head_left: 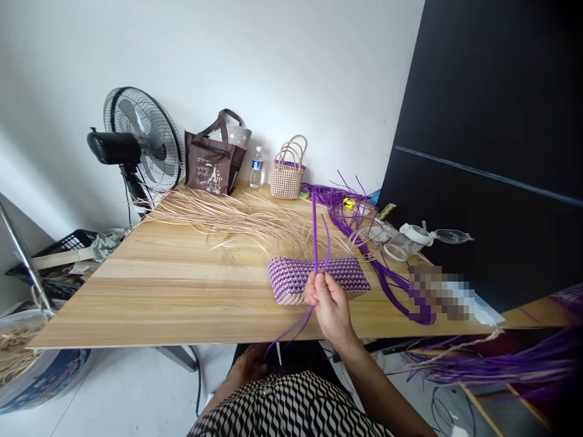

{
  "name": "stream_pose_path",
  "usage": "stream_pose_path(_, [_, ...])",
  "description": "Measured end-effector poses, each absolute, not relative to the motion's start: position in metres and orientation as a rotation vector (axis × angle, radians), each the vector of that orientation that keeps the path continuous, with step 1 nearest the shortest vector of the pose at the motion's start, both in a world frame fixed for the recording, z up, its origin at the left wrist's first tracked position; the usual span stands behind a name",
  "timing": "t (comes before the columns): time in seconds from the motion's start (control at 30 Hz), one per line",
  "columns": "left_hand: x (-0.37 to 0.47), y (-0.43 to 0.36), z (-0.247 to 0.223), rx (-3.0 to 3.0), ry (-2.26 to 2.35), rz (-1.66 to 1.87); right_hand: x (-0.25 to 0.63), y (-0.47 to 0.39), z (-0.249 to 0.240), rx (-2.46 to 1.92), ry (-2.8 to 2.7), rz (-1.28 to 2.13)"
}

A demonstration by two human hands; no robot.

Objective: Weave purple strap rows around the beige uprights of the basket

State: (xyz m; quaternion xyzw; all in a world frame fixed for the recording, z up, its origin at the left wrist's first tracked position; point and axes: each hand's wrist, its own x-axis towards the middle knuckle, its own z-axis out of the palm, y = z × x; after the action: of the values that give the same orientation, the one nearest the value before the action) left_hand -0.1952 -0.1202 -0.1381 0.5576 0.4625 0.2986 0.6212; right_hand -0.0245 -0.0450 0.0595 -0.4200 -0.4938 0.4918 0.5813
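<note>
Slender purple plastic-looking strips [314, 237] rise toward twelve o'clock, finger-pinched by the right hand [331, 304] — snugness should prevent slipping; left hand [248, 366], seven o'clock — finger state, cannot tell.

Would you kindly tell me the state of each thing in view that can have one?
Right hand, closed on purple strips
Left hand, low, grip unclear
Woven piece, lying on the table
Beige strands, loose, fanned out
Water bottle, upright, capped
Small basket, upright
Brown bag, upright
Clear jar, lid open
Fan, apparently not spinning
</note>
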Motion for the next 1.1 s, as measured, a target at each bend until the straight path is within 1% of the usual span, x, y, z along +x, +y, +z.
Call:
stream_pose_path(0.07, [-0.212,-0.13,-0.121,1.216,1.042,0.67,-0.019,-0.041,0.058,-1.033,-1.196,1.113])
stream_pose_path(0.13, [-0.221,-0.136,-0.09,1.115,0.914,0.653,-0.013,-0.039,0.055,-1.075,-1.246,1.095])
stream_pose_path(0.2, [-0.217,-0.133,-0.048,1.094,0.895,0.773,-0.006,-0.04,0.049,-1.099,-1.279,1.104])
stream_pose_path(0.3, [-0.189,-0.111,0.014,1.173,0.95,1.037,0.006,-0.046,0.039,-1.117,-1.316,1.17])
stream_pose_path(0.37, [-0.161,-0.09,0.042,1.187,0.987,1.264,0.015,-0.052,0.034,-1.135,-1.358,1.226])
stream_pose_path(0.43, [-0.134,-0.071,0.059,1.167,1.017,1.451,0.028,-0.059,0.029,-1.152,-1.415,1.26])
stream_pose_path(0.53, [-0.101,-0.053,0.069,1.183,1.026,1.498,0.05,-0.066,0.027,-1.165,-1.508,1.272])
stream_pose_path(0.73, [-0.066,-0.04,0.076,1.269,0.956,1.373,0.085,-0.073,0.027,-1.113,-1.657,1.387])
stream_pose_path(0.93, [-0.051,-0.035,0.078,1.154,0.971,1.26,0.094,-0.073,0.03,-1.018,-1.569,1.555])
stream_pose_path(1.1, [-0.058,-0.039,0.076,1.168,0.994,1.27,0.093,-0.071,0.033,-1.007,-1.589,1.481])
